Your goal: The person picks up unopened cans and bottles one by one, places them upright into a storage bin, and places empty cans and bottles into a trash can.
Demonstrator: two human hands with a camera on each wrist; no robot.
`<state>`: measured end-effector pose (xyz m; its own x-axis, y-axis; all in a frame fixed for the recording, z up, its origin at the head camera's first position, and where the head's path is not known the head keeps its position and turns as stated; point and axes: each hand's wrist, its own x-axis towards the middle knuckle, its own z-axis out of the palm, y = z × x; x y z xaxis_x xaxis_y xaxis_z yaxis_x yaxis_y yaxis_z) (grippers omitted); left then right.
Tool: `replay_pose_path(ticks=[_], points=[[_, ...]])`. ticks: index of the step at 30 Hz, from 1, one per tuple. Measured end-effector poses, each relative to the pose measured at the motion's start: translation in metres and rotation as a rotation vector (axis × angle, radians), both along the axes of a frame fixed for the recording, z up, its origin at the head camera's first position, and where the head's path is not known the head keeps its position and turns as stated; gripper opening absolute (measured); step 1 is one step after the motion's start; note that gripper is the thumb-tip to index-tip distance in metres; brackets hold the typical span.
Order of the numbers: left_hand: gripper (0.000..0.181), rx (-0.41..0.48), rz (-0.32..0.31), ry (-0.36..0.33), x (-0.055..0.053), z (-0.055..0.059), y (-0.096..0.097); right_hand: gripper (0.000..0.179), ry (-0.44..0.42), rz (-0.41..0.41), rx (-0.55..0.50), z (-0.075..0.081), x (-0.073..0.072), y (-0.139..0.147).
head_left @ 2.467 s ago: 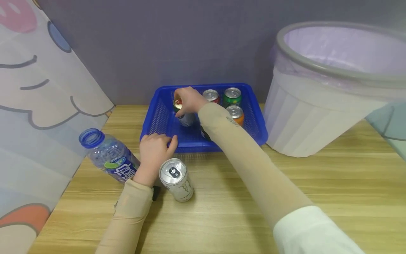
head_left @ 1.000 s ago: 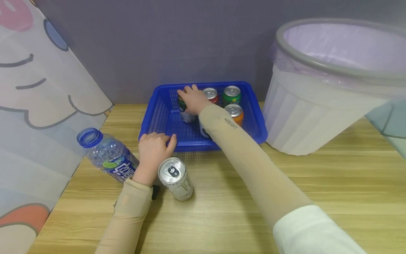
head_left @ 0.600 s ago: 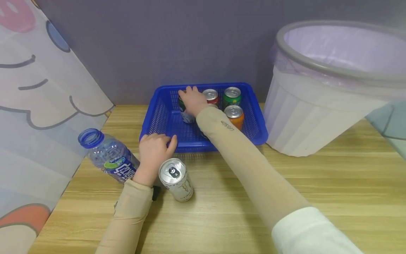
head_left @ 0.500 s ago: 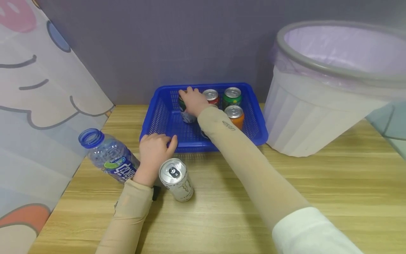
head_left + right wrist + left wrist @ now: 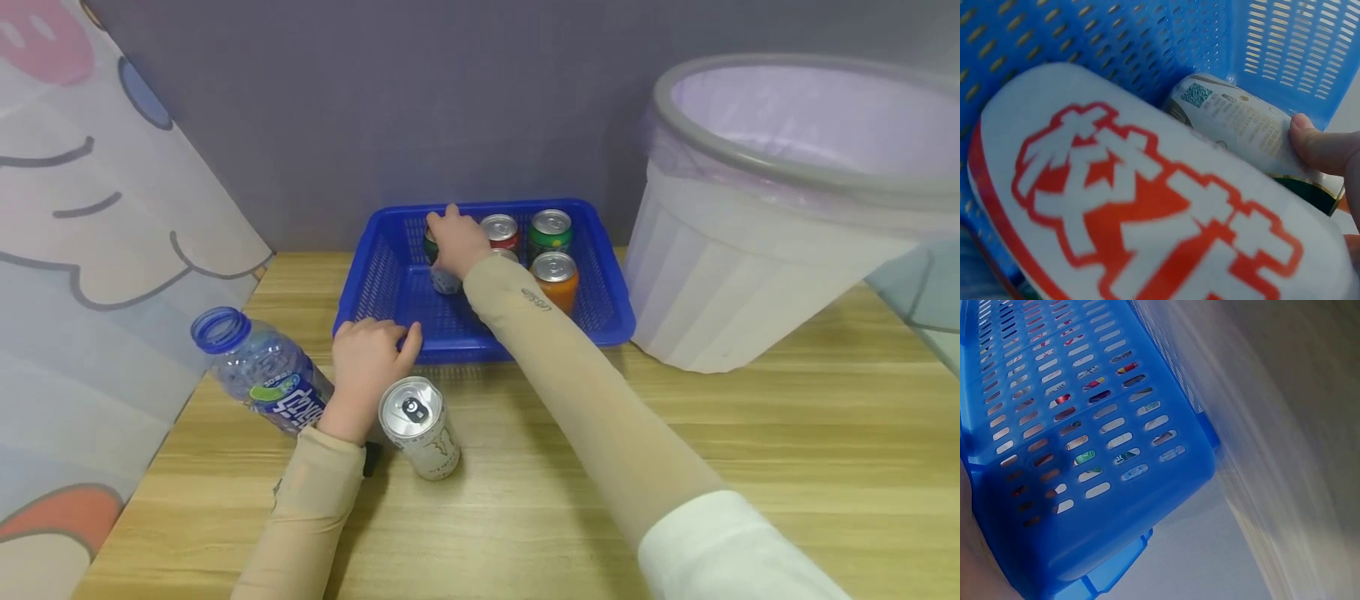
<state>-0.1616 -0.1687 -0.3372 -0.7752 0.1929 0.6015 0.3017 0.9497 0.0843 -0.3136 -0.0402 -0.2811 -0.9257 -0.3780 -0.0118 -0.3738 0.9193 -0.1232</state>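
In the head view, my left hand [image 5: 366, 362] holds the front left rim of a blue plastic basket [image 5: 375, 275]. My right hand [image 5: 459, 242] reaches into the basket's back left and grips the upper part of a white and dark green drink can [image 5: 446, 282]. The right wrist view shows the thumb [image 5: 1316, 147] against that can, which stands beside a white can with red characters [image 5: 1135, 194]. Red [image 5: 501, 229], green [image 5: 551, 229] and orange [image 5: 555, 283] cans stand upright further right. The right forearm partly hides another can.
A white Monster can [image 5: 423, 433] stands on the wooden table [image 5: 525, 517] by the left wrist. Left of that wrist is a capless clear bottle with a blue label [image 5: 277, 383]. A tall white bin [image 5: 705, 275] with a lilac liner stands right of the basket, and a grey wall lies behind.
The can in my right hand has shifted slightly right in the basket, and the hand now covers most of its top. My left hand stays at the basket rim.
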Motion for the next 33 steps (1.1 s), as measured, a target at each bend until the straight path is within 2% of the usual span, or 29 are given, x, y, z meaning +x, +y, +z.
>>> replay_pose_path(ticks=[4, 16, 26, 33], points=[[0.042, -0.001, -0.009, 0.012, 0.000, 0.001, 0.001, 0.071, 0.008, 0.007, -0.035, -0.001, 0.000, 0.001], [0.043, -0.005, -0.012, 0.014, -0.001, 0.001, 0.003, 0.070, 0.011, 0.041, -0.046, -0.001, 0.000, 0.005], [0.043, -0.011, -0.014, 0.014, -0.002, 0.000, 0.003, 0.072, -0.018, 0.010, 0.034, 0.003, 0.002, 0.006], [0.042, -0.005, -0.027, 0.041, -0.004, -0.001, 0.004, 0.066, -0.041, 0.043, 0.070, 0.015, 0.005, 0.011]])
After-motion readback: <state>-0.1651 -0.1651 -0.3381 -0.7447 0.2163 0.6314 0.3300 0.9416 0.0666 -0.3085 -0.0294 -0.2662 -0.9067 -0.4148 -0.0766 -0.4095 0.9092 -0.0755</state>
